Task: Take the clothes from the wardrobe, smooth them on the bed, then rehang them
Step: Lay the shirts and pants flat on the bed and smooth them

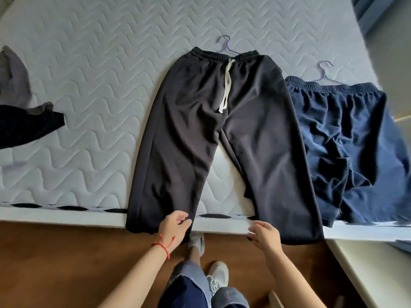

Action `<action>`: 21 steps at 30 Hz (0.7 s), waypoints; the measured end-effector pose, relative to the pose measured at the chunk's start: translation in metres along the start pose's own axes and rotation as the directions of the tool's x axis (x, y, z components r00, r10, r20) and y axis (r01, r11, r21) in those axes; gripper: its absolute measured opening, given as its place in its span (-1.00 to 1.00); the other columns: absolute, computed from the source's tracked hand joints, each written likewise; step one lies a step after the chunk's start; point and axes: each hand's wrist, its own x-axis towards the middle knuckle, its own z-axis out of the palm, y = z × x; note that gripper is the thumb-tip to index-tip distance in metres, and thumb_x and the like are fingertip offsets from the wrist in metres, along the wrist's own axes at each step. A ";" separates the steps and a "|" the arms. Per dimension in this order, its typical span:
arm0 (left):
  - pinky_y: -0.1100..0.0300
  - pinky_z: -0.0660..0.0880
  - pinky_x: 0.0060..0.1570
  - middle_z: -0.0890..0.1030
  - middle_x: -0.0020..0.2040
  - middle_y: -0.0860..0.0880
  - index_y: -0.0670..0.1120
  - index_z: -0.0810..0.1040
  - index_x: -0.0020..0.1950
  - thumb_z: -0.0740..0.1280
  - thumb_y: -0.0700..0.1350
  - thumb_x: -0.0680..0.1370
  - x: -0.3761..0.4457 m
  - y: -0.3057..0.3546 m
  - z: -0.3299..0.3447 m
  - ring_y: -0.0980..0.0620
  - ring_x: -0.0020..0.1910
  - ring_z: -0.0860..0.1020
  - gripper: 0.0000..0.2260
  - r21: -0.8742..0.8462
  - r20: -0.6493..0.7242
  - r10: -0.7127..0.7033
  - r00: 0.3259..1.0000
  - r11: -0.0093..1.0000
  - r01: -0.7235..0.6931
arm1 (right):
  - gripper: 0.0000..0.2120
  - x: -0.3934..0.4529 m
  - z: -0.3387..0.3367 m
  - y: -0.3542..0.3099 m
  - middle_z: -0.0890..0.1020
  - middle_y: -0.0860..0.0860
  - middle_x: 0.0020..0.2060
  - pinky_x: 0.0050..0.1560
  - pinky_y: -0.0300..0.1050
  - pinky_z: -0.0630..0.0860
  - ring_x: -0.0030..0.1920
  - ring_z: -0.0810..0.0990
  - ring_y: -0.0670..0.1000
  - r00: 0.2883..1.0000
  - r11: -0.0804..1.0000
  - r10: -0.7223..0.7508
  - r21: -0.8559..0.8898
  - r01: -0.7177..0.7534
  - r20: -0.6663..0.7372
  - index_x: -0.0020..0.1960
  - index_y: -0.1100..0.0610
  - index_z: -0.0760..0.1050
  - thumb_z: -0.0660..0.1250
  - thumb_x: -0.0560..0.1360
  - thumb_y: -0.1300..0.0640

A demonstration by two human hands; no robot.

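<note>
Dark grey drawstring trousers (189, 134) lie flat on the white quilted mattress (89, 85), legs spread and hanging over the near edge. A purple hanger (225, 46) sticks out of their waistband. My left hand (174, 225), with a red string at the wrist, pinches the inner hem of the left trouser leg. My right hand (264, 237) rests with spread fingers against the inner hem of the right leg; a grip is not visible. Wrinkled navy shorts (347, 138) on a second purple hanger (324, 72) lie to the right.
A grey garment (15, 76) and a black garment (26, 127) lie at the mattress's left edge. Brown wooden floor (66, 263) is below the bed. My feet in pale shoes (218, 274) stand close to the bed. A white board (369, 270) runs at the lower right.
</note>
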 end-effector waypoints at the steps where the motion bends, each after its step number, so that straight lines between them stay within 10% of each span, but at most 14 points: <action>1: 0.24 0.42 0.08 0.64 0.06 -0.16 -0.20 0.58 0.07 0.36 -0.20 0.46 0.003 0.012 0.015 -0.09 0.11 0.58 -0.79 -0.026 0.045 0.011 0.999 1.000 -0.009 | -0.79 0.006 -0.011 -0.003 0.61 0.06 -0.30 -0.09 -0.05 0.48 -0.21 0.60 0.08 0.999 1.000 -0.023 -0.021 0.022 -0.047 0.03 0.17 0.52 0.24 0.42 0.32; 8: 0.16 0.44 0.03 0.53 0.23 -0.16 -0.19 0.46 0.26 0.21 -0.18 0.54 0.040 0.069 0.101 -0.06 0.12 0.52 -0.70 -0.167 0.249 -0.017 0.968 0.984 0.060 | -0.75 0.032 -0.085 -0.013 0.64 0.14 -0.05 0.04 -0.05 0.39 0.00 0.55 0.16 0.897 0.973 -0.194 -0.197 0.123 -0.397 0.10 0.15 0.54 0.21 0.46 0.26; 11: 0.29 0.44 -0.29 0.52 0.10 -0.11 -0.17 0.42 0.27 0.18 -0.17 0.57 0.058 0.085 0.128 0.03 -0.10 0.49 -0.72 -0.290 0.282 -0.080 0.956 0.943 0.164 | -0.68 0.049 -0.106 -0.011 0.58 0.18 0.12 0.18 -0.01 0.36 0.17 0.51 0.17 0.866 0.960 -0.230 -0.248 0.128 -0.444 0.21 0.17 0.48 0.22 0.46 0.28; 17: 0.16 0.37 -0.21 0.41 -0.38 -0.02 -0.05 0.39 -0.41 0.35 0.05 0.41 0.091 0.114 0.159 -0.03 -0.35 0.37 -0.72 -0.471 0.224 -0.158 0.962 0.847 0.249 | -0.57 0.079 -0.126 -0.001 0.52 0.17 0.22 0.22 0.03 0.37 0.24 0.47 0.16 0.881 0.947 -0.247 -0.294 0.131 -0.403 0.30 0.19 0.40 0.29 0.43 0.28; 21: -0.01 0.47 -0.02 0.47 -0.41 -0.02 -0.07 0.43 -0.48 0.39 0.10 0.38 0.116 0.130 0.158 -0.10 -0.31 0.46 -0.66 -0.472 0.158 -0.169 0.973 0.852 0.225 | -0.57 0.082 -0.127 -0.002 0.55 0.09 0.01 0.21 0.07 0.33 0.19 0.50 0.17 0.896 0.940 -0.189 -0.338 0.047 -0.401 0.30 0.15 0.38 0.35 0.46 0.13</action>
